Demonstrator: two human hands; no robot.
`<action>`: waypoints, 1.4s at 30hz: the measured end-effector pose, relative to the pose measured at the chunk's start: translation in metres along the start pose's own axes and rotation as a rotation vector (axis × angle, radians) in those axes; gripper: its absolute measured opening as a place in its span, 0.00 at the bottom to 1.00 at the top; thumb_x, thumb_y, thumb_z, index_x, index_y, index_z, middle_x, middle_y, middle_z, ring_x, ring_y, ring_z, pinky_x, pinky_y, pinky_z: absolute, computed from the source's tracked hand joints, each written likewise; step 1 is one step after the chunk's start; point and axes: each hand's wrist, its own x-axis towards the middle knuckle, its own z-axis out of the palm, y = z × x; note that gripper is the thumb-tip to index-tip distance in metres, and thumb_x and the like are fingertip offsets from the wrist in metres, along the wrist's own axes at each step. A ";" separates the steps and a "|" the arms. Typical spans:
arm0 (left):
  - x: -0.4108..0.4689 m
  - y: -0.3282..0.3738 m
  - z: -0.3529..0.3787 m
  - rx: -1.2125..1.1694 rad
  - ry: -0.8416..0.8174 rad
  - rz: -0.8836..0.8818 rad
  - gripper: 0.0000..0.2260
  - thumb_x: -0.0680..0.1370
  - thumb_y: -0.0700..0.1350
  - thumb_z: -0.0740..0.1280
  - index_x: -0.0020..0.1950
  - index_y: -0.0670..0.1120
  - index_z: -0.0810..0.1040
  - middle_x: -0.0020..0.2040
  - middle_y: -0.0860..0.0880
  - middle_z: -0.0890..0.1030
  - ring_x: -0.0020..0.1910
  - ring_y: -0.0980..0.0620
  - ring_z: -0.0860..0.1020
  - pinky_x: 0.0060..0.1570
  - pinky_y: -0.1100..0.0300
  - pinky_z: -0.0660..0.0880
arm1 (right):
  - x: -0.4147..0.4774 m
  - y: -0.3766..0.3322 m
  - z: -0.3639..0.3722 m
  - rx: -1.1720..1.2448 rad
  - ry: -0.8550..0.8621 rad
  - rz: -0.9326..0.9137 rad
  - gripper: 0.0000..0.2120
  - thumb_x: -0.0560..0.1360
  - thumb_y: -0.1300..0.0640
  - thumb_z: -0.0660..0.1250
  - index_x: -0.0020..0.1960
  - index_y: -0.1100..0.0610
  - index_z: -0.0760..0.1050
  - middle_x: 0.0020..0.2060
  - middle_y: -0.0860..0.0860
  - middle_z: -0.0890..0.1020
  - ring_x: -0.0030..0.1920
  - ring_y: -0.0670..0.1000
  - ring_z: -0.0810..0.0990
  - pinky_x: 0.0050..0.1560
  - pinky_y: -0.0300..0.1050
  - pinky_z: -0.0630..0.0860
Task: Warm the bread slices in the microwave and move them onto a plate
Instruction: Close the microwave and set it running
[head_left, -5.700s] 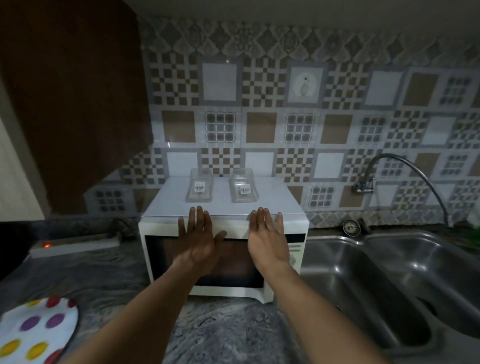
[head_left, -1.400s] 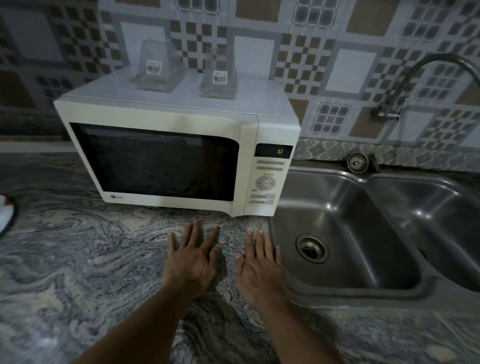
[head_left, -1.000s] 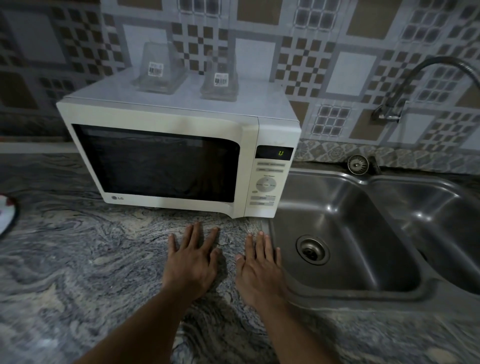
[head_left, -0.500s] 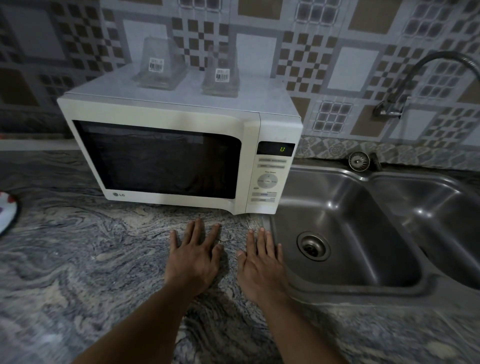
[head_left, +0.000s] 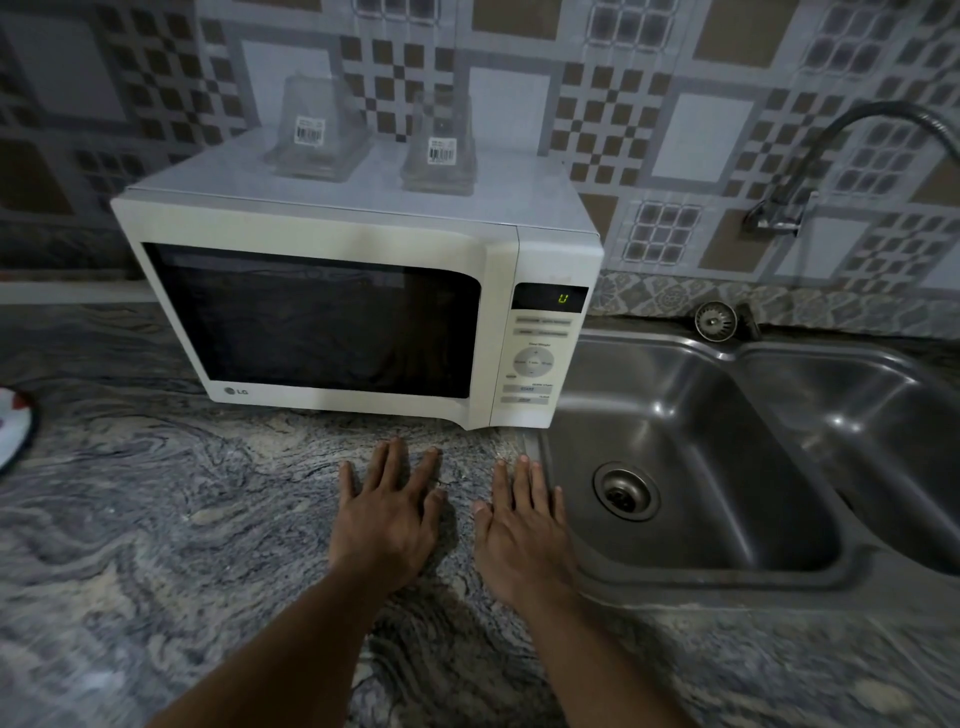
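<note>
Granite countertop (head_left: 156, 519) carries the LG microwave (head_left: 332, 244); door shut, window dark, so bread slices can't be seen, possibly inside. White plate (head_left: 13, 426) sits well left of the microwave, likely for unloading. Your left hand (head_left: 387, 519) and right hand (head_left: 522, 525) lie flat just before it, fingers straight, holding nothing, apparently idle. Display (head_left: 550, 298) lit.

White boxy LG microwave (head_left: 358, 291), door shut, window dark, green digit lit, parked upright on grey marbled counter (head_left: 156, 519). White plate with red dot (head_left: 11, 434) barely peeking in, far left, flat.
</note>
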 end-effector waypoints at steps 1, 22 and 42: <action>0.000 0.000 0.000 0.002 -0.003 -0.001 0.27 0.79 0.63 0.36 0.78 0.61 0.37 0.80 0.48 0.39 0.78 0.49 0.35 0.75 0.41 0.36 | 0.000 0.000 0.000 -0.002 -0.004 0.003 0.38 0.72 0.38 0.23 0.79 0.52 0.32 0.78 0.53 0.32 0.77 0.52 0.28 0.77 0.56 0.34; 0.001 0.016 -0.001 0.009 -0.021 -0.046 0.27 0.79 0.64 0.36 0.78 0.60 0.36 0.81 0.47 0.40 0.79 0.44 0.38 0.71 0.32 0.38 | 0.000 0.004 -0.014 0.531 0.193 0.098 0.31 0.82 0.44 0.56 0.81 0.47 0.49 0.79 0.49 0.60 0.75 0.53 0.64 0.72 0.53 0.66; 0.003 0.019 -0.004 -0.039 0.001 -0.081 0.29 0.78 0.68 0.38 0.78 0.63 0.38 0.81 0.49 0.41 0.79 0.46 0.38 0.72 0.34 0.36 | 0.081 0.013 -0.074 0.709 0.597 0.229 0.12 0.79 0.52 0.67 0.59 0.54 0.69 0.53 0.52 0.79 0.51 0.56 0.79 0.48 0.56 0.80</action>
